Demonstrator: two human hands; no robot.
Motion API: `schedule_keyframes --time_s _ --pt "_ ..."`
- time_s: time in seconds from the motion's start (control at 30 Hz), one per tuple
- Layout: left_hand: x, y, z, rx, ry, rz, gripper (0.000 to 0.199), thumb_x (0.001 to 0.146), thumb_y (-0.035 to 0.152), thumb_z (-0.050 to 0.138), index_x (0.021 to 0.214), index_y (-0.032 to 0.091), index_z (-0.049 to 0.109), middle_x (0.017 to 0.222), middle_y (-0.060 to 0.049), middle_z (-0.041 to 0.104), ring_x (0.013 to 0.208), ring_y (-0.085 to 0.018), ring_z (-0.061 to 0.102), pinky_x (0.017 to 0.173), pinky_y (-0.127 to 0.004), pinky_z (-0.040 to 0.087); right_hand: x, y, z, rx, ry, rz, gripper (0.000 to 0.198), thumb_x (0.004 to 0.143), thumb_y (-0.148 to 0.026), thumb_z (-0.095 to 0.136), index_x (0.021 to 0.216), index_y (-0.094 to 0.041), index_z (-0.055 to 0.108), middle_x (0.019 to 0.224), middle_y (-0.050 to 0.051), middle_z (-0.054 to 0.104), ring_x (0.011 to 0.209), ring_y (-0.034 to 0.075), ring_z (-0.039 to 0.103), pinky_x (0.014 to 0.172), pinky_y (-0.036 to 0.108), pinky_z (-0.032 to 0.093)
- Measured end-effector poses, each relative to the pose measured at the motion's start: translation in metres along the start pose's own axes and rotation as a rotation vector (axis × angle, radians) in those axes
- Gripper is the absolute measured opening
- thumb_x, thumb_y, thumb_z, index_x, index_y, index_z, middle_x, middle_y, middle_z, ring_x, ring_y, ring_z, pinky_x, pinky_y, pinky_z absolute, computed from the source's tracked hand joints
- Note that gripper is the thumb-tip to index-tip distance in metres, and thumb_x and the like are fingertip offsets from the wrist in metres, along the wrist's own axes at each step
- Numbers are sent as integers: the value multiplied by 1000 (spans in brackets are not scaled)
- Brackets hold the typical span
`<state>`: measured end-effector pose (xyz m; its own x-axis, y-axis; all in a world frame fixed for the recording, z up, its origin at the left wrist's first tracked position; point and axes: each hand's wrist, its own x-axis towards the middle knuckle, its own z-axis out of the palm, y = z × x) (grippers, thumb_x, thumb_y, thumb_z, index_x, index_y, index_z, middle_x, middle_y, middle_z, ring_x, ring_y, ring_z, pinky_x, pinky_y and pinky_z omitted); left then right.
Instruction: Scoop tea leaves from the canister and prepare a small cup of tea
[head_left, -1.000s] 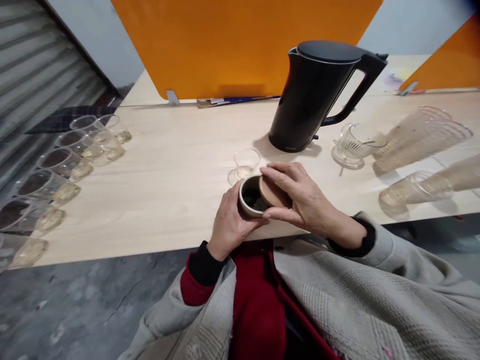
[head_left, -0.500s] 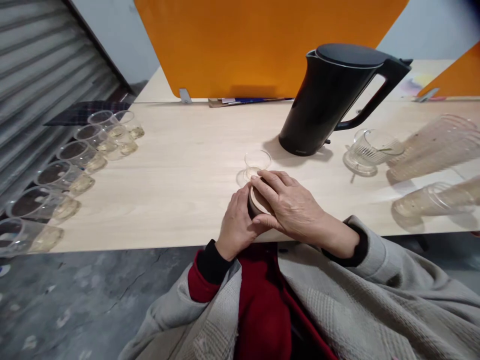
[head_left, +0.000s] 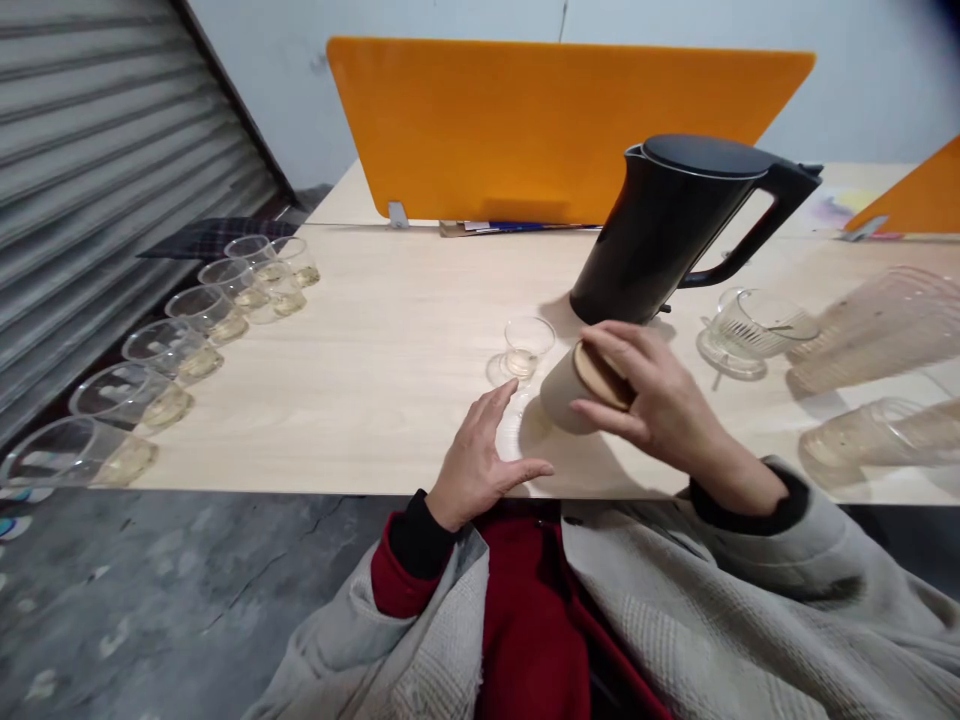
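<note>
My right hand grips a small beige canister by its wooden lid and holds it tilted just above the light wooden table. My left hand hovers open beside it near the table's front edge, fingers spread, holding nothing. A small clear glass cup stands just beyond the canister. A black electric kettle stands behind it to the right.
A row of several clear glasses with a little pale liquid lines the table's left edge. A glass pitcher on a saucer and stacked plastic cups lie at the right. An orange divider closes off the back.
The lid went onto the open canister, closing it. My left hand let go and opened. My right hand lifted the closed canister to the right. The camera tilted up.
</note>
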<state>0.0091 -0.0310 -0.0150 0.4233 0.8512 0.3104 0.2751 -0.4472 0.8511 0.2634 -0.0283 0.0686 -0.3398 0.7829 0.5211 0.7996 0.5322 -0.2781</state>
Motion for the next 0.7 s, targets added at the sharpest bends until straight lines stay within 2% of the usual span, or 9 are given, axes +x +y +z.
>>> schedule_keyframes --time_s 0.13,0.27,0.37,0.47,0.6,0.7 --pt "0 -1 0 -12 11 10 94 82 54 89 161 33 43 159 -15 55 148 -37 53 122 -61 47 37 23 -25 -110 150 66 70 91 -63 71 150 -26 59 143 15 59 132 41 56 116 65 45" --pt "1 -1 1 12 7 6 90 82 53 89 159 32 47 156 -14 58 146 -37 55 122 -63 47 92 44 -23 -130 165 86 67 93 -59 70 151 -28 57 148 15 57 138 42 48 119 67 40" --pt "0 0 1 2 2 -14 90 82 52 90 158 31 48 155 -14 59 144 -37 56 122 -63 48 132 62 0 -104 119 71 70 92 -58 73 151 -25 56 148 17 56 140 43 45 118 68 39" --pt "0 0 0 -27 -9 -23 90 82 51 90 158 28 49 154 -14 59 144 -37 56 122 -62 48 161 80 35 -67 39 41 70 91 -56 75 150 -21 58 146 18 56 137 42 50 118 64 41" --pt "-2 2 0 -75 9 -37 85 84 52 88 156 25 51 151 -15 61 142 -36 58 121 -61 48 181 98 78 -69 -61 72 70 89 -50 76 149 -17 59 142 20 57 134 41 52 117 61 44" --pt "-3 4 0 -104 26 -54 81 84 51 88 153 26 54 148 -14 64 139 -35 60 120 -61 49 186 107 97 -65 -114 83 67 89 -51 75 145 -16 61 141 21 57 134 41 52 115 60 46"
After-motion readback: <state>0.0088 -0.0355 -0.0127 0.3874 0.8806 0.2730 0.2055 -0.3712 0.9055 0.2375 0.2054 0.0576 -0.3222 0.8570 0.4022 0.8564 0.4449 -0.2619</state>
